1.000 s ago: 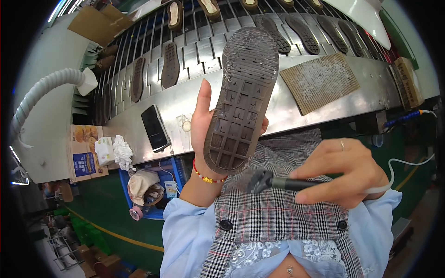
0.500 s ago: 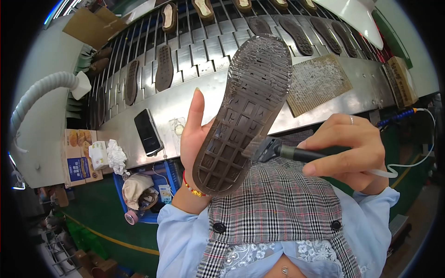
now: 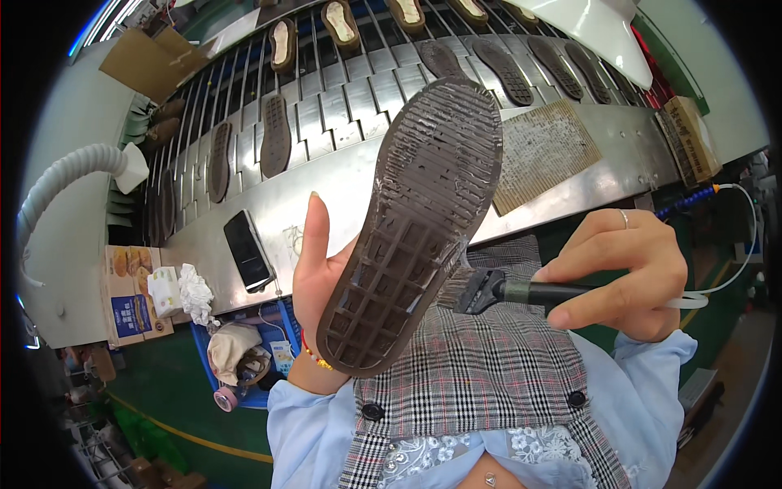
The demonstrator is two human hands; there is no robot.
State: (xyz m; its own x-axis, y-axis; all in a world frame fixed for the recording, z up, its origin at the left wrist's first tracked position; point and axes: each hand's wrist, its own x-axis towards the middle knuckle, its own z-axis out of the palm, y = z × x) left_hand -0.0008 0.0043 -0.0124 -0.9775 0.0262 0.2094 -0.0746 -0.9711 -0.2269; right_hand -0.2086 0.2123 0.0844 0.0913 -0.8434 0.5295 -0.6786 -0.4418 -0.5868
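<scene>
A dark brown shoe sole [image 3: 440,155] is tilted up in front of me, its grid-patterned face showing and its ridged toe half glistening wet. My left hand [image 3: 319,273] holds it from behind and the left side, thumb stretched upward and the other fingers hidden behind the sole. In my right hand [image 3: 631,269], a black-handled brush [image 3: 482,292] is gripped between thumb and fingers. A thin pale hose [image 3: 692,300] runs from the handle's end. The bristles are at the sole's right edge, near its middle; whether they touch it I cannot tell.
Beyond the sole, a slatted metal conveyor [image 3: 326,114] carries several soles and shoes. A stained ridged mat [image 3: 547,155] and a phone [image 3: 248,251] lie on the metal ledge. A blue bin [image 3: 265,399] stands left; a white flexible duct [image 3: 69,167] arches at far left.
The sole has moved slightly left and down in the view. The brush has gone from the sole's lower gridded face to its right edge. Both hands keep their holds.
</scene>
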